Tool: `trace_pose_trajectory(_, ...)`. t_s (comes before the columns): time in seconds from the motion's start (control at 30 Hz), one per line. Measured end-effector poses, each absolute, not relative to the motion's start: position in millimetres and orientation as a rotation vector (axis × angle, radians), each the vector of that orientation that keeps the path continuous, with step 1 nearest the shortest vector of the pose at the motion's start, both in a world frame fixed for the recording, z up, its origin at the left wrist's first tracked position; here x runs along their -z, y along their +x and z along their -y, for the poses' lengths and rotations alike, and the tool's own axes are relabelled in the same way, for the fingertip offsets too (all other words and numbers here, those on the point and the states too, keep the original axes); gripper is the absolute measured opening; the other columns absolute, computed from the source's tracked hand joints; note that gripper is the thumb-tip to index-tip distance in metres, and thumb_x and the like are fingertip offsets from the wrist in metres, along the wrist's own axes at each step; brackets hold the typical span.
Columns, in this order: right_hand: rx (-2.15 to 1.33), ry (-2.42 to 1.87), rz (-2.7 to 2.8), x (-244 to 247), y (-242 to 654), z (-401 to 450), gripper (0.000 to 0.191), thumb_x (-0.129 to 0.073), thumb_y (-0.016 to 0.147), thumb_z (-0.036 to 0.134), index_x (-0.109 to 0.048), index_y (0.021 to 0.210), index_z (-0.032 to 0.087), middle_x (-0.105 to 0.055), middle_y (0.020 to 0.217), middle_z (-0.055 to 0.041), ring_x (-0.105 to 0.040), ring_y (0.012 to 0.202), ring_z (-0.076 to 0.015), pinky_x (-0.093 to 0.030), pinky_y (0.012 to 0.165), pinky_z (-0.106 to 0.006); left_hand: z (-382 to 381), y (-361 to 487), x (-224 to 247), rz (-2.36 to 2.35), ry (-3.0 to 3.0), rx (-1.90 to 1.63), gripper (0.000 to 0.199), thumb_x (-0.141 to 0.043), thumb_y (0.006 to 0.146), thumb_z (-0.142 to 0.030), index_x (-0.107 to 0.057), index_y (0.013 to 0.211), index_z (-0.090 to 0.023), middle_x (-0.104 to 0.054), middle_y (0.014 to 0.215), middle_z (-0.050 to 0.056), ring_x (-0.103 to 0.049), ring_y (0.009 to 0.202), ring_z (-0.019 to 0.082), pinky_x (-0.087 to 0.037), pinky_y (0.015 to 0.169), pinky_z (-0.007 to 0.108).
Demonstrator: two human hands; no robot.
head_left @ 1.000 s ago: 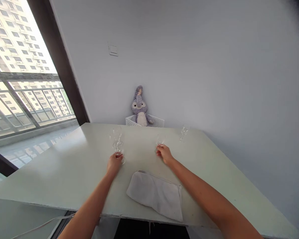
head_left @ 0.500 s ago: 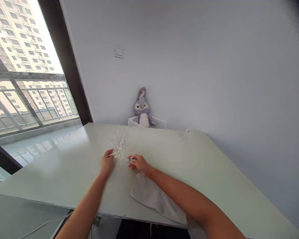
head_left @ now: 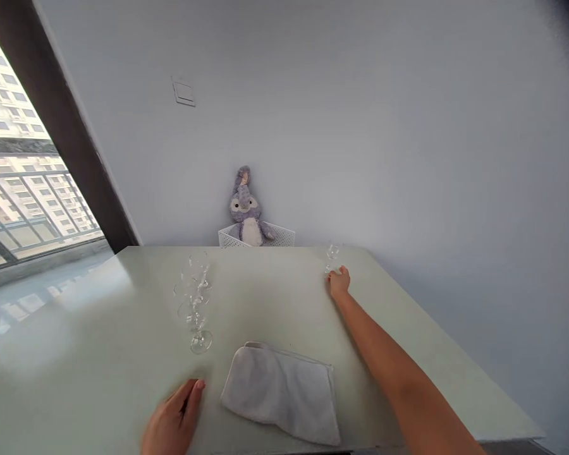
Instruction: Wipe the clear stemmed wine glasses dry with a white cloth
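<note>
Single glass (head_left: pixel 332 251): stood upright at the tips of the right hand's fingers, its bowl beyond them.
Right hand (head_left: pixel 332 274): bent toward the glass foot; whether the fingers gripped it, I cannot tell.
Clustered glasses (head_left: pixel 196 303): stood close together, beyond the left fingers.
Left hand (head_left: pixel 173 417): curled closed, holding nothing visible.
Cloth (head_left: pixel 282 392): lay right of the left fingers, apart from them.
Plush toy (head_left: pixel 251 218): sat in a white basket (head_left: pixel 285 237) beyond both hands' fingers.
</note>
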State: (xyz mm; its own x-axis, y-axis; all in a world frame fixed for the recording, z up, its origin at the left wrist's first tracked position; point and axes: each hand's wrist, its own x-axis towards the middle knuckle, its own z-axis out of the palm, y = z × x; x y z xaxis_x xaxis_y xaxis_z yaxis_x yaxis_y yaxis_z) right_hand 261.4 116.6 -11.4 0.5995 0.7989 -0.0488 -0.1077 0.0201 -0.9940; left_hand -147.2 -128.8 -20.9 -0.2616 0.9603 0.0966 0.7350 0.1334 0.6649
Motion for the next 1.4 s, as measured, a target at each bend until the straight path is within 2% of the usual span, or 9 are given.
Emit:
trace_pose_trajectory(0.1,-0.792,-1.427,0.573,8,281,-143,0.050,-0.060,0.063,0.020,-0.047,0.112,0.020,-0.058,0.098,-0.0049,-0.053,0.050,-0.0051,-0.045,0.044,-0.016,130,-145,17,-2.076,1.734,-0.819,0.030,-0.040,0.077,-0.048,-0.058,0.068,-0.026,-0.061,0.060,-0.001,-0.056,0.056,0.016,-0.037,0.051,0.022)
trace_pose_trajectory(0.23,-0.866,-1.440,0.602,11,269,-171,0.033,-0.062,0.065,0.021,-0.055,0.096,0.015,-0.059,0.072,-0.0006,-0.051,0.044,-0.0052,-0.045,0.041,-0.016,130,-146,19,-2.085,1.813,-0.777,0.032,-0.036,0.081,-0.046,-0.055,0.066,-0.024,-0.059,0.057,-0.002,-0.055,0.054,0.013,-0.037,0.052,0.020)
trace_pose_trajectory(0.33,-0.954,-1.426,0.678,15,234,-185,0.020,-0.062,0.065,0.018,-0.057,0.084,0.013,-0.059,0.066,-0.0009,-0.051,0.043,-0.0057,-0.045,0.040,-0.015,130,-144,23,-2.124,1.844,-0.726,0.032,-0.036,0.082,-0.044,-0.054,0.065,-0.024,-0.059,0.057,-0.002,-0.056,0.055,0.013,-0.037,0.052,0.020)
trace_pose_trajectory(0.7,-1.316,-1.268,1.106,19,18,-205,0.008,-0.061,0.068,0.020,-0.058,0.070,0.012,-0.064,0.081,-0.0061,-0.057,0.051,-0.0081,-0.047,0.043,-0.017,131,-139,22,-2.134,1.853,-0.790,0.032,-0.035,0.084,-0.042,-0.053,0.064,-0.023,-0.057,0.054,-0.003,-0.054,0.052,0.012,-0.034,0.050,0.021)
trace_pose_trajectory(0.93,-1.368,-1.262,1.231,17,-62,-209,0.009,-0.056,0.072,0.021,-0.057,0.069,0.013,-0.064,0.081,-0.0062,-0.058,0.053,-0.0090,-0.048,0.045,-0.018,130,-136,26,-2.127,1.853,-0.836,0.034,-0.033,0.085,-0.041,-0.049,0.062,-0.021,-0.054,0.051,-0.003,-0.051,0.049,0.011,-0.031,0.048,0.021)
trace_pose_trajectory(1.07,-1.383,-1.239,1.300,11,-77,-201,0.009,-0.053,0.073,0.019,-0.058,0.077,0.013,-0.063,0.090,-0.0070,-0.060,0.057,-0.0093,-0.048,0.047,-0.018,130,-138,26,-2.127,1.849,-0.802,0.033,-0.034,0.085,-0.039,-0.048,0.062,-0.021,-0.053,0.051,-0.003,-0.051,0.050,0.010,-0.030,0.048,0.021)
trace_pose_trajectory(1.23,-1.365,-1.229,1.381,0,-58,-181,0.030,-0.049,0.070,0.013,-0.055,0.100,0.015,-0.055,0.112,-0.0102,-0.059,0.059,-0.0081,-0.047,0.046,-0.018,130,-137,24,-2.142,1.851,-0.790,0.032,-0.034,0.085,-0.038,-0.048,0.062,-0.021,-0.052,0.051,-0.003,-0.049,0.049,0.010,-0.030,0.049,0.022)
trace_pose_trajectory(1.3,-1.337,-1.235,1.412,-6,-37,-168,0.032,-0.047,0.070,0.012,-0.054,0.101,0.014,-0.056,0.109,-0.0105,-0.058,0.057,-0.0074,-0.045,0.045,-0.017,131,-137,23,-2.150,1.860,-0.801,0.033,-0.034,0.085,-0.038,-0.048,0.061,-0.020,-0.050,0.050,-0.003,-0.048,0.048,0.011,-0.029,0.049,0.022)
trace_pose_trajectory(1.4,-1.320,-1.202,1.493,-17,8,-132,0.026,-0.046,0.070,0.013,-0.057,0.093,0.014,-0.061,0.094,-0.0070,-0.056,0.055,-0.0073,-0.042,0.045,-0.017,132,-138,22,-2.136,1.831,-0.841,0.032,-0.034,0.084,-0.039,-0.051,0.064,-0.021,-0.051,0.052,-0.003,-0.049,0.050,0.011,-0.031,0.050,0.023)
